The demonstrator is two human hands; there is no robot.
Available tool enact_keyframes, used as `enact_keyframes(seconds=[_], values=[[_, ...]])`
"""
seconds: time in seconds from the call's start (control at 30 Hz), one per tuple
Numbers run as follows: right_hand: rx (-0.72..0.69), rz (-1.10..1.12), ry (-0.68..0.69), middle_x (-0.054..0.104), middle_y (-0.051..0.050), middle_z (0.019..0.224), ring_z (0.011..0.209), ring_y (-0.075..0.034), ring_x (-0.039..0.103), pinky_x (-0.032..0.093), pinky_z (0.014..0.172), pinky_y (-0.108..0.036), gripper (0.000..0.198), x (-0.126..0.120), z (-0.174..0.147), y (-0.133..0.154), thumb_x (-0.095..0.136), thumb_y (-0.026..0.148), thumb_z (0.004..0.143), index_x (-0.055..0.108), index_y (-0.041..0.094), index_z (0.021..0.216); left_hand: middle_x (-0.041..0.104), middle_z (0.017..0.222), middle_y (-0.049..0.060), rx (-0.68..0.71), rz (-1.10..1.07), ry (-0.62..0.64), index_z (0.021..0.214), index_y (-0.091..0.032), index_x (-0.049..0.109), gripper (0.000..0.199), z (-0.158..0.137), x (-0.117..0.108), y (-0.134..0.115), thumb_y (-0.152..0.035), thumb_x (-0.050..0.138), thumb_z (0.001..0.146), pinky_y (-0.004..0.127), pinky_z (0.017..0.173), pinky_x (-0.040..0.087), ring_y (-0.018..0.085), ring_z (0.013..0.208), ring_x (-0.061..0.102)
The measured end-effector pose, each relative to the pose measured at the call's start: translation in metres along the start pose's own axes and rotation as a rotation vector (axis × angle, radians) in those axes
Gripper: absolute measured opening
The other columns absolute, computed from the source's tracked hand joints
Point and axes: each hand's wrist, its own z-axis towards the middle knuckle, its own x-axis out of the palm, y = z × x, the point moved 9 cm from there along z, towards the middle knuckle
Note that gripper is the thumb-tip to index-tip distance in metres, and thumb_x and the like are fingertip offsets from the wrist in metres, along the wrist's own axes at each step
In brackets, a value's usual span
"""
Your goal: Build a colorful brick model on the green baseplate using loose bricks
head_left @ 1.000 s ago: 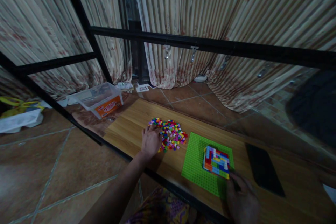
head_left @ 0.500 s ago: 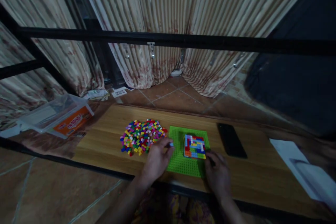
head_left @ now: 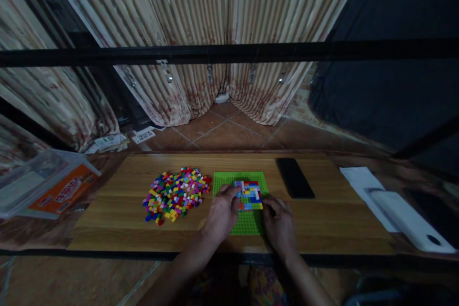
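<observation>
A multicoloured block of toy bricks [head_left: 252, 195] stands on the green studded baseplate [head_left: 247, 224]. My left hand [head_left: 220, 210] is at the block's left side, thumb and forefinger pinched on a small light blue brick [head_left: 238, 194], mostly covered by the fingers. Whether that brick touches the block I cannot tell. Closed at the lower right corner of the block, my right hand [head_left: 279, 222] grips its edge with the fingertips. Left of the baseplate lies a loose pile of small coloured bricks [head_left: 177, 191].
A black phone [head_left: 294, 178] lies on the wooden table [head_left: 114, 201] right of the baseplate. Beyond the right end are white papers [head_left: 362, 186] and a white device [head_left: 412, 222]. At far left stands a clear plastic box [head_left: 68, 186] with an orange label. A dark bar crosses behind.
My left hand has moved right with the small brick, from beside the baseplate to the block's left side. My right hand stays at the block's corner. The view has shifted and levelled.
</observation>
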Motion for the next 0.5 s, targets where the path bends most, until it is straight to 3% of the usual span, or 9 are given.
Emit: enact_keyframes(seconds=[0.2, 0.5], values=[[0.011, -0.004, 0.001, 0.067, -0.01, 0.096, 0.093, -0.023, 0.057, 0.047, 0.082, -0.038, 0.02, 0.001, 0.001, -0.001, 0.049, 0.02, 0.086, 0.069, 0.019, 0.086, 0.065, 0.1, 0.004, -0.022, 0.121, 0.054, 0.108, -0.022, 0.063, 0.024, -0.006, 0.007, 0.004, -0.014, 0.051, 0.089, 0.03, 0.079, 0.054, 0.017, 0.089, 0.065], [0.019, 0.008, -0.001, 0.068, -0.009, 0.096, 0.092, -0.023, 0.058, 0.047, 0.082, -0.038, 0.019, 0.0, 0.001, -0.001, 0.05, 0.024, 0.088, 0.068, 0.019, 0.086, 0.066, 0.099, 0.003, 0.061, 0.267, 0.102, 0.103, -0.022, 0.064, 0.018, 0.001, 0.015, -0.013, -0.02, 0.061, 0.086, 0.034, 0.083, 0.051, 0.02, 0.091, 0.062]])
